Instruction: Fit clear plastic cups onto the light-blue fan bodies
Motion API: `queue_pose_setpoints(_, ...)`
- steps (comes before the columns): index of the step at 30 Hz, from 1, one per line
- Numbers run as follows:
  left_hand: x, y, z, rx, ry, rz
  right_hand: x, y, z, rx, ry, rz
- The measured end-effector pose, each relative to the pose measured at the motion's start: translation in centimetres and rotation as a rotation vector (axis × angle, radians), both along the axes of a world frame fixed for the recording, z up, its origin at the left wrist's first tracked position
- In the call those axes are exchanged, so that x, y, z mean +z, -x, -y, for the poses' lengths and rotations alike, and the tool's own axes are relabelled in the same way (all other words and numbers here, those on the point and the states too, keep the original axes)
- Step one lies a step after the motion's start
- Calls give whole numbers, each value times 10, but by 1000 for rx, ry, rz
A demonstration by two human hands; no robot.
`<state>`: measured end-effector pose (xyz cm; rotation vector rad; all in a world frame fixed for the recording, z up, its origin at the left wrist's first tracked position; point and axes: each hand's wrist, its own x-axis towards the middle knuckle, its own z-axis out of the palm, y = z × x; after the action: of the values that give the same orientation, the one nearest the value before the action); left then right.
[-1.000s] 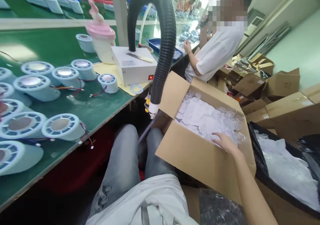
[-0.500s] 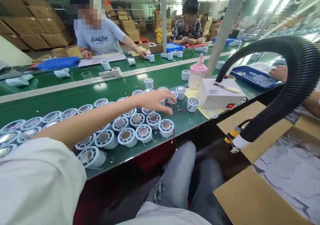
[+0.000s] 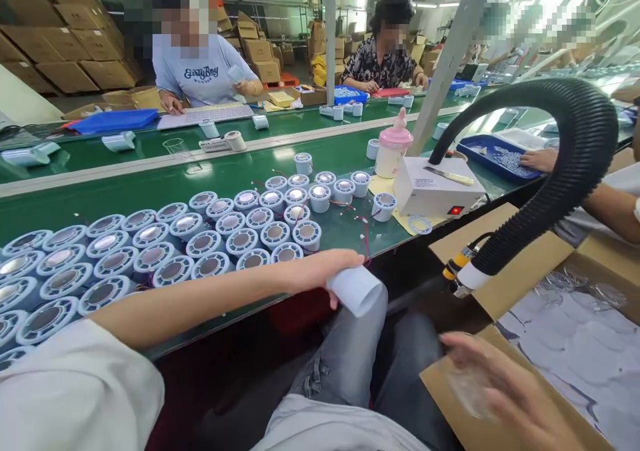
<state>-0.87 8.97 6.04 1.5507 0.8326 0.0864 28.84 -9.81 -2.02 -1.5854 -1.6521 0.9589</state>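
The long green table [image 3: 150,184] fills the left side, and many round pale-blue units [image 3: 200,241] with grilled tops stand on it in close rows, some with thin red wires. A black ribbed hose [image 3: 575,171] bends over the open cardboard box [image 3: 505,257] at the right, where white sheets lie inside. The left arm stretches forward from the white sleeve, nearly level, just below the table edge; the left hand [image 3: 320,272] is closed around one pale-blue unit [image 3: 357,289], which lies tilted on its side above the grey-trousered knee, its smooth wall and plain end turned to the camera. The right hand [image 3: 493,387] is low in front of the box flap, fingers loosely curled on a small clear plastic piece [image 3: 467,391], which is blurred
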Motion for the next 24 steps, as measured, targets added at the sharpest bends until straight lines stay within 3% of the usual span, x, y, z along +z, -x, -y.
queue_pose_setpoints(1,-9,-4,8,-8,212,8,4,20,-5,120,-177,88)
queue_pose_setpoints(3,-26,-11,22,-70,441,-23,12,56,-17,188,-448,339)
queue_pose_setpoints(6,-38,-16,38,-164,445,-90,21,85,-35,228,-596,578)
queue_pose_setpoints(8,-35,-16,45,-241,315,-126,21,87,-41,241,-537,629)
queue_pose_setpoints(11,-24,-12,53,-302,-60,-88,18,78,-42,275,-348,485)
queue_pose_setpoints(14,-22,-9,62,-191,-361,-32,17,71,-37,273,-118,206)
queue_pose_setpoints(19,-50,-8,71,39,-462,106,26,73,-32,123,41,-79)
queue_pose_setpoints(24,-75,-10,73,57,-384,293,26,71,-39,-79,117,-410)
